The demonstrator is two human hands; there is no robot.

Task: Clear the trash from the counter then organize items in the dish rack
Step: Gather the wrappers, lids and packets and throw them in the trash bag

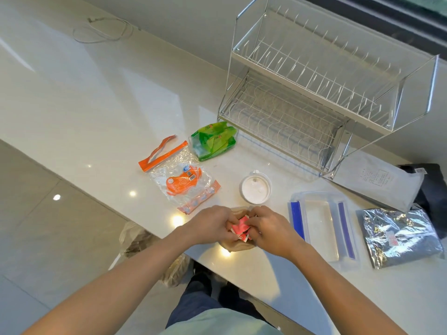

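Observation:
My left hand (214, 226) and my right hand (271, 229) meet at the counter's near edge, both closed on a crumpled pink and red wrapper (240, 228). Under them sits a tan paper piece (238, 246), partly hidden. On the counter lie an orange and clear plastic bag (180, 181), a green wrapper (212, 141) and a white round lid (255, 189). The two-tier wire dish rack (321, 93) stands at the back right with nothing in it.
A clear container with blue clips (321, 226) lies right of my hands, a silver foil bag (399, 236) beyond it. A grey envelope (377, 182) and dark cloth (430, 189) sit at the far right. A plastic bag (137, 240) hangs below the counter edge. A cable (104, 30) lies far back.

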